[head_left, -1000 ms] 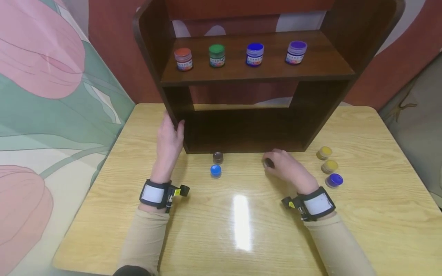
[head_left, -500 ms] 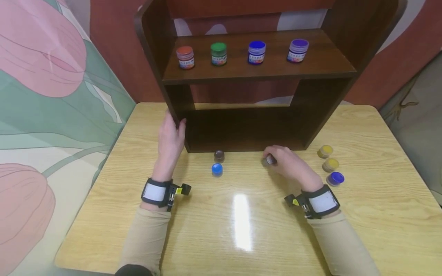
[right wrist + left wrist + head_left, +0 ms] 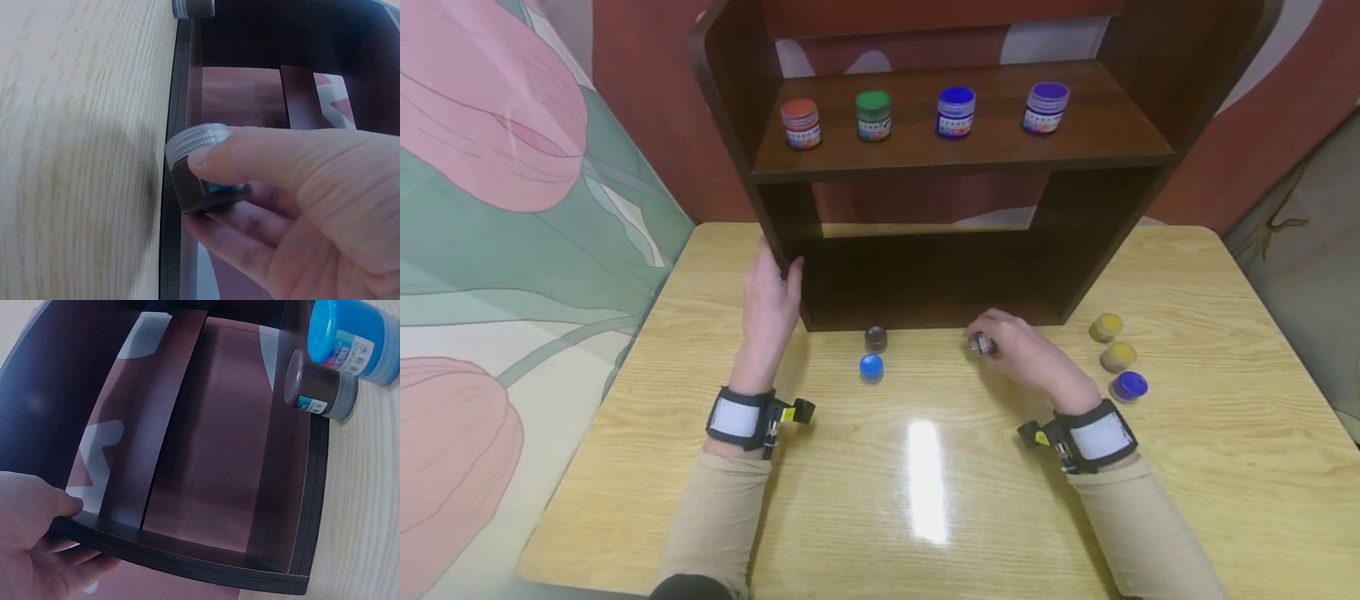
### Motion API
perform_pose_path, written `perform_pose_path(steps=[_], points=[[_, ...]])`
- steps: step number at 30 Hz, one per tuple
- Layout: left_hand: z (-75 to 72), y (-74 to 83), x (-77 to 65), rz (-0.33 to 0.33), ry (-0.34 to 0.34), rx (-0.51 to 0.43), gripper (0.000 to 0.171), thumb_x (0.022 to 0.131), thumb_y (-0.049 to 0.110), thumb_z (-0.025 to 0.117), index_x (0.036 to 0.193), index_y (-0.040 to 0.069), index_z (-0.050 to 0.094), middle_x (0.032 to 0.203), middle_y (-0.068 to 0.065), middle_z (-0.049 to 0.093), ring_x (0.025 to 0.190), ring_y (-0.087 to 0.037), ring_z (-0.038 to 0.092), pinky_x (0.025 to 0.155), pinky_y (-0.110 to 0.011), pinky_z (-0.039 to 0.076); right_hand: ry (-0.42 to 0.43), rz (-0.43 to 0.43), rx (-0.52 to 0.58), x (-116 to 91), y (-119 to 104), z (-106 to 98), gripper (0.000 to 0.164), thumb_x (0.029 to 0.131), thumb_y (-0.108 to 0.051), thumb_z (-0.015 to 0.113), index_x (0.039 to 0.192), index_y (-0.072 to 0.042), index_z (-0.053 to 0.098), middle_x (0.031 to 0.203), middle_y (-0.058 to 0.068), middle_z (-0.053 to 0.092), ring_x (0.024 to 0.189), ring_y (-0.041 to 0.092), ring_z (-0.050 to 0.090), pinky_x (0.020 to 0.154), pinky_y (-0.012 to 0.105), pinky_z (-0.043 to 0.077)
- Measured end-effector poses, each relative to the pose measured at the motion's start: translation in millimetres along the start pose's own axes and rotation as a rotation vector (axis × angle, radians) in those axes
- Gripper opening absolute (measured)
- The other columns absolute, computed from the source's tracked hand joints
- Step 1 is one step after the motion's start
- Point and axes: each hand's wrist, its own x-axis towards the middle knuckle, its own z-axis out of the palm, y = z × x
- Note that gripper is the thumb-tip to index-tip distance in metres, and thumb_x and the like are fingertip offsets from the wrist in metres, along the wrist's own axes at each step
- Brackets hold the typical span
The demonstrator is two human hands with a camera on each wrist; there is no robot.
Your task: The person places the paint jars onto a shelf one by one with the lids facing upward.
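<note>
My left hand (image 3: 769, 304) grips the left side panel of a dark brown wooden shelf (image 3: 962, 166), thumb inside and fingers outside. Just in front of the shelf's bottom board, my right hand (image 3: 1030, 354) pinches a small dark paint jar (image 3: 194, 184) between thumb and fingers. That jar is tilted, its clear ribbed end uppermost in the right wrist view; the thumb covers part of its label. On the table between the hands stand a dark brown paint jar (image 3: 876, 338) and a bright blue paint jar (image 3: 871, 368), close together.
Red (image 3: 801, 125), green (image 3: 873, 116), blue (image 3: 956, 112) and purple (image 3: 1045, 108) jars stand in a row on the upper board. Right of the shelf, two yellow-lidded jars (image 3: 1118, 357) and a violet-blue jar (image 3: 1128, 387) stand on the wooden table (image 3: 842, 492).
The dark jar has been turned in my right hand's fingers, so its label shows more. That hand has shifted slightly toward the shelf. My left hand keeps its grip on the panel.
</note>
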Motion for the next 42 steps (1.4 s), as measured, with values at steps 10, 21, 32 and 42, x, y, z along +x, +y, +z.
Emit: perform_pose_path(steps=[10, 21, 32, 42], points=[[-0.2, -0.4, -0.5, -0.002, -0.001, 0.02, 0.042, 0.101, 0.016, 0.058, 0.137, 0.0, 0.045, 0.128, -0.025, 0.062, 0.121, -0.04, 0.061, 0.102, -0.051, 0.051, 0.05, 0.037, 0.002, 2, 1, 0, 0.03, 0.081, 0.005, 0.071, 0.112, 0.004, 0.068, 0.112, 0.021, 0.067, 0.103, 0.034, 0.066, 0.089, 0.047, 0.058], [0.1, 0.3, -1.0, -0.006, -0.01, 0.007, 0.041, 0.1, 0.014, 0.058, 0.137, -0.001, 0.046, 0.128, -0.025, 0.062, 0.12, -0.039, 0.062, 0.102, -0.051, 0.052, 0.051, 0.069, 0.026, 2, 2, 2, 0.03, 0.079, 0.001, 0.076, 0.108, 0.002, 0.066, 0.104, 0.016, 0.069, 0.096, 0.03, 0.066, 0.086, 0.045, 0.058], [-0.5, 0.1, -0.6, 0.003, 0.001, 0.015, 0.04, 0.101, 0.015, 0.058, 0.136, 0.0, 0.046, 0.127, -0.025, 0.063, 0.12, -0.04, 0.062, 0.102, -0.051, 0.052, 0.045, 0.092, 0.022, 3, 10, 9, 0.027, 0.08, -0.002, 0.077, 0.105, 0.002, 0.067, 0.102, 0.016, 0.066, 0.094, 0.029, 0.064, 0.085, 0.045, 0.057], [-0.2, 0.3, -0.3, 0.004, 0.005, 0.019, 0.04, 0.099, 0.012, 0.06, 0.135, -0.001, 0.047, 0.126, -0.025, 0.064, 0.119, -0.041, 0.062, 0.101, -0.052, 0.052, 0.037, 0.065, 0.016, 2, 11, 8, 0.039, 0.077, -0.004, 0.082, 0.112, 0.003, 0.066, 0.105, 0.018, 0.067, 0.098, 0.031, 0.065, 0.09, 0.048, 0.057]])
